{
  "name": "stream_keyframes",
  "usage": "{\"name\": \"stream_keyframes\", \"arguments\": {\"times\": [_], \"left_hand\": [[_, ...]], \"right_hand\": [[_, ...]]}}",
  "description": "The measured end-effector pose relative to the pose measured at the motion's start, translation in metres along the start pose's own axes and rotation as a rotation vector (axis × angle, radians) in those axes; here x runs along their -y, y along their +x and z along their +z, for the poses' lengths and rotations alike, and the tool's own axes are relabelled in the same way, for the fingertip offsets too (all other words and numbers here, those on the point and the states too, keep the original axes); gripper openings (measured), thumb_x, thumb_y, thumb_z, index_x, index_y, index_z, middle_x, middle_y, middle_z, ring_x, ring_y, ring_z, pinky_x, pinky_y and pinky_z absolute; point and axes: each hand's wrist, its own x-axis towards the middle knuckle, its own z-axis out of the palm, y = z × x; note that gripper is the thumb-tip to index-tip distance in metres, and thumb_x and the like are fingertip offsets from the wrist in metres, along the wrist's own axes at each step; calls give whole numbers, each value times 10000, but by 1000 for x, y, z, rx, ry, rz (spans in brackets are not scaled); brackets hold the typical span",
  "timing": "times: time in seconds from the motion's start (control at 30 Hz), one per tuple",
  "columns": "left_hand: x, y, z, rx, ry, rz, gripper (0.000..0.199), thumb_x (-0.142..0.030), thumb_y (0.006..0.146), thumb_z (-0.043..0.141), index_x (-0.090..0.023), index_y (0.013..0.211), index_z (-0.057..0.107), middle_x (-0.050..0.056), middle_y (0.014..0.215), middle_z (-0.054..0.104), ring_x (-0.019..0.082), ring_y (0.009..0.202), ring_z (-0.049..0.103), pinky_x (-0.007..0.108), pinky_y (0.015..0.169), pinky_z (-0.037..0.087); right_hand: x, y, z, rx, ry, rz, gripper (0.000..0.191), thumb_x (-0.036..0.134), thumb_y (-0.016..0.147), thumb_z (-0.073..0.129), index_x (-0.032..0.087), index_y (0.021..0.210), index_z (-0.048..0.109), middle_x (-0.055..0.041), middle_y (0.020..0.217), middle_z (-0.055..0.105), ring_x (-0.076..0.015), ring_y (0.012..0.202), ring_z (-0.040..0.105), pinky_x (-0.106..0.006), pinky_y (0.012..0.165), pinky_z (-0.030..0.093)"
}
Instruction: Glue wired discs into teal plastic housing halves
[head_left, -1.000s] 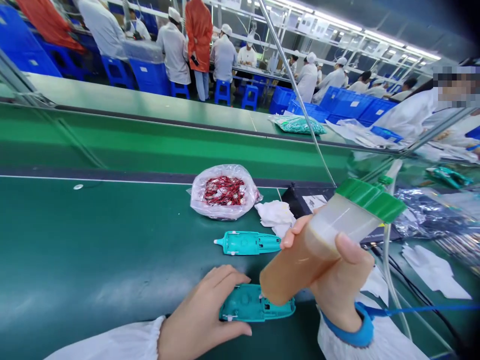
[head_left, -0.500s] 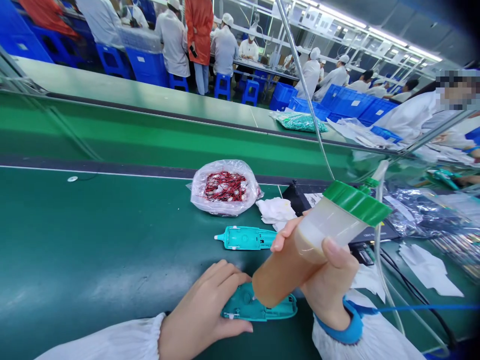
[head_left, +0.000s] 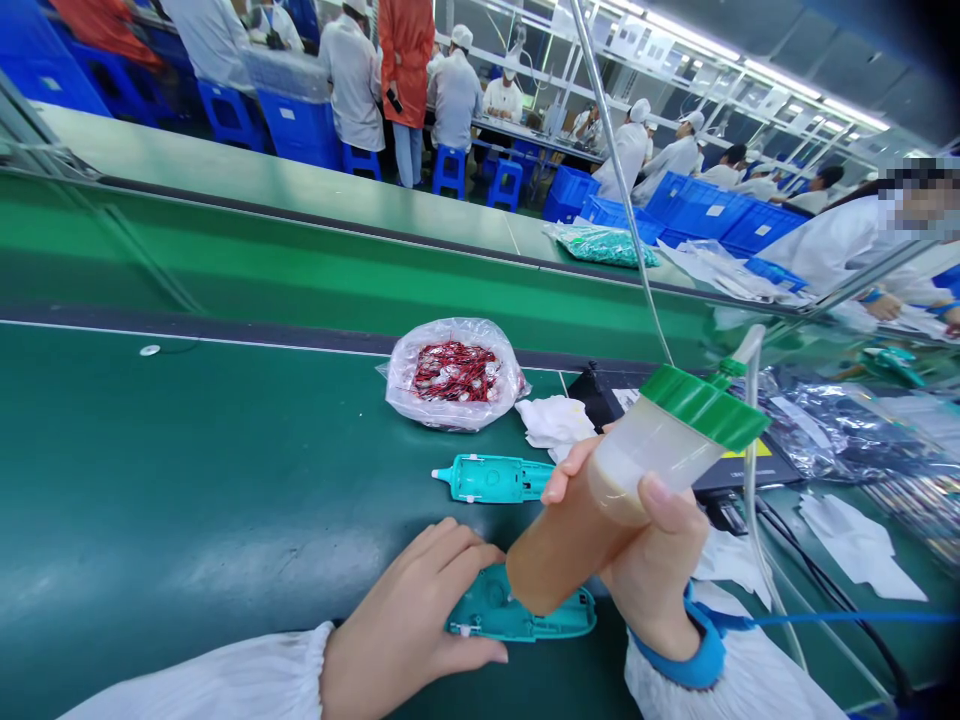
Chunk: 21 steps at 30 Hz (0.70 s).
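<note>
My left hand (head_left: 411, 622) grasps the left end of the teal shell (head_left: 511, 623), near on the counter (head_left: 187, 500); it looks light and stiff, best held by its edges. My right hand (head_left: 658, 568) clasps the tilted, liquid-filled barrel (head_left: 574, 540) over it, likely heavier, slick: grip mid-body.

Factory assembly floor, green bench (head_left: 225, 480) under the left hand (head_left: 409, 615), bag of wires (head_left: 405, 395) ahead of it, white-coated workers (head_left: 456, 100), blue crates (head_left: 701, 207) and stools (head_left: 450, 172) farther beyond

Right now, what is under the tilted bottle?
The teal shell, held by the left hand, is partly visible there; the bottle hides part of its interior.
</note>
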Motion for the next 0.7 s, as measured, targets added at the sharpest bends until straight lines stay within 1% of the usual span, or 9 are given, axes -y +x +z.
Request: {"name": "stream_keyframes", "arguments": {"times": [0.23,0.33,0.57,0.7], "left_hand": [[2,0,2,-11,33,23,476,-384,678,806,-211,1069,598,40,996,650,234,905,602,347,791,513],[1,0,2,1,48,40,479,-391,675,805,-187,1053,595,53,985,647,238,892,602,351,775,517],[1,0,1,13,49,40,494,-395,677,799,-171,1064,589,61,989,644,240,897,602,354,767,519],[2,0,1,17,41,38,484,-403,682,794,-186,1063,589,52,977,645,235,895,602,347,775,516]], "right_hand": [[-2,-1,0,3,7,15,234,433,726,587,212,773,649,-11,613,638,-174,476,567,-275,407,403],[-2,-1,0,1,8,8,244,436,728,606,200,772,648,-14,623,648,-173,479,578,-268,419,416],[-2,-2,-1,-4,10,-12,266,433,705,642,204,842,640,-14,665,665,-188,500,604,-278,433,441],[0,-2,-1,10,-20,-8,246,435,742,603,205,823,632,-8,624,648,-179,492,588,-272,421,419]]}}
